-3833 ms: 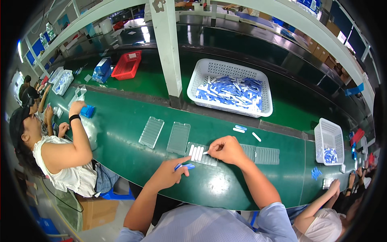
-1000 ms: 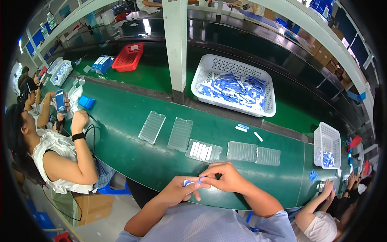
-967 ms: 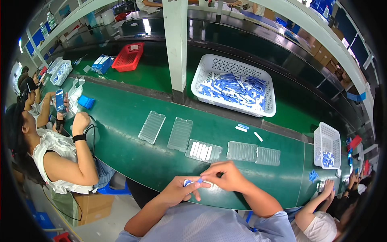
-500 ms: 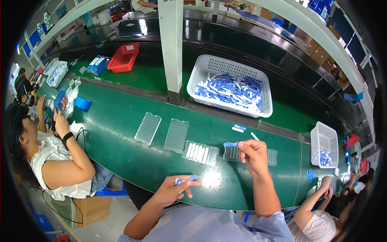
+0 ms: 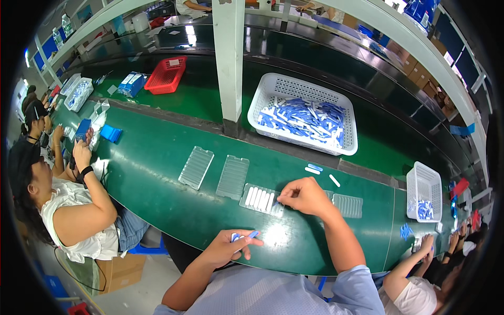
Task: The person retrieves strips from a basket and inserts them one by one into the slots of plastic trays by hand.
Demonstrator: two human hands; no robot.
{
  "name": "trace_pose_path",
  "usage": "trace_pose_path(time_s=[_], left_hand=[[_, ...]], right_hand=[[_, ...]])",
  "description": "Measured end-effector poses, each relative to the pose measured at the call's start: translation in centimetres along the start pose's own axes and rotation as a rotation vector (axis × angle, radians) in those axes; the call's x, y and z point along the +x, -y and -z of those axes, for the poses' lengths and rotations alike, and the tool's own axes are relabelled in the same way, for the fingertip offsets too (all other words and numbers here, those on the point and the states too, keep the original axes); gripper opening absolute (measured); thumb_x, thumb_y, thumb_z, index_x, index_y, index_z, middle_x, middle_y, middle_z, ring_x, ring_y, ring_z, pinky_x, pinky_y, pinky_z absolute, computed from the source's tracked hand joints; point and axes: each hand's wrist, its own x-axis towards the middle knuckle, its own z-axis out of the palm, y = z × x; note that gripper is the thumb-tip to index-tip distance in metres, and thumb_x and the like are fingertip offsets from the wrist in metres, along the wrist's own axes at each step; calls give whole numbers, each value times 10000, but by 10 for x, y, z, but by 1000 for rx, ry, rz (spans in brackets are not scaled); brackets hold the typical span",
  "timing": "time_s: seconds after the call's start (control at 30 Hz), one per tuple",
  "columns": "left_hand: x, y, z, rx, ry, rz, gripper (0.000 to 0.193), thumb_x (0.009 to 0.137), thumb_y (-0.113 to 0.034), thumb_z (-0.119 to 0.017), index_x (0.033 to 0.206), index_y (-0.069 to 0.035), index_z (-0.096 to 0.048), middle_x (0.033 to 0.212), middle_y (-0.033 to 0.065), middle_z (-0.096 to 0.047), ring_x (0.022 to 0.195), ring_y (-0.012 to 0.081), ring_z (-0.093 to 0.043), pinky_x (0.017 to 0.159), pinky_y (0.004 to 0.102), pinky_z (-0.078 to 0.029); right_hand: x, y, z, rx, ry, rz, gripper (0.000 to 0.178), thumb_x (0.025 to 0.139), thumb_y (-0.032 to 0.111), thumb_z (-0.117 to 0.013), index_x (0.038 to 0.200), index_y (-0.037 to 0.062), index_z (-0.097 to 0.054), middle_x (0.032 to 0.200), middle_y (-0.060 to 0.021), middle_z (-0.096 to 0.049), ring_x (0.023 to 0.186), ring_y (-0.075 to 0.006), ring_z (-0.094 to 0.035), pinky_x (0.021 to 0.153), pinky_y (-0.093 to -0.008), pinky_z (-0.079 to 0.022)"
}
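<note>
My right hand (image 5: 307,197) is closed in a pinch on a small blue stick (image 5: 276,202), partly hidden by the fingertips. It is at the right end of a clear ribbed tray (image 5: 243,201), where several white sticks (image 5: 259,199) lie side by side. My left hand (image 5: 231,249) is curled around several blue-and-white sticks (image 5: 253,234), near the table's front edge. Behind my right hand lies another clear tray (image 5: 347,206), partly covered by it. Two more clear trays, one (image 5: 196,168) farther left and one (image 5: 232,177) nearer, hold no sticks.
Loose sticks (image 5: 334,180) lie beyond my right hand on the green table (image 5: 157,168). A white basket (image 5: 353,123) full of blue-and-white sticks stands behind, beside a white post (image 5: 229,73). A red basket (image 5: 167,79) is farther left. Co-workers sit left (image 5: 79,210) and right (image 5: 412,278).
My right hand has moved left with the blue stick, from above the right-hand tray to the end of the tray holding white sticks. My left hand stays about where it was.
</note>
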Motion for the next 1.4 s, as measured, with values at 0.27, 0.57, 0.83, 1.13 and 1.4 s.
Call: trace_pose_path(time_s=[0.27, 0.57, 0.83, 1.13, 1.4], left_hand=[[-6, 0, 4, -11, -14, 11, 361, 1021, -144, -595, 1325, 50, -596, 1142, 178, -720, 664, 127, -629, 447, 208, -298], [7, -28, -18, 513, 24, -122, 502, 1021, -99, -527, 1506, -11, -433, 927, 84, -725, 572, 101, -559, 513, 239, -424], [34, -46, -20, 780, 42, -120, 629, 958, -22, -471, 1570, -114, -361, 863, 34, -724, 552, 98, -546, 590, 274, -503], [28, -47, -15, 815, 44, -124, 560, 965, -48, -484, 1522, -86, -442, 860, 37, -731, 550, 103, -570, 569, 274, -501], [19, -29, -8, 158, -88, -97, 298, 1017, -124, -572, 1267, 31, -619, 1046, 105, -741, 636, 78, -597, 453, 201, -341]], right_hand=[[-8, 12, 4, 642, -196, -143, 236, 894, 89, -770, 701, 3, -665, 573, -47, -643, 437, -63, -548, 399, -200, -388], [-34, 29, 11, 767, -223, -34, 233, 895, 56, -765, 694, -6, -664, 569, -55, -640, 448, -61, -554, 398, -210, -400], [-38, 26, 9, 844, -238, -69, 217, 900, 55, -759, 708, -1, -674, 559, -47, -630, 430, -59, -521, 395, -204, -374], [-41, 3, -36, -420, -569, 462, 196, 794, 134, -793, 658, 74, -666, 594, -75, -620, 517, -246, -605, 534, -374, -475], [-45, 5, -61, -585, -326, 329, 199, 863, 288, -746, 851, 90, -765, 629, -55, -675, 536, -242, -633, 574, -385, -477]])
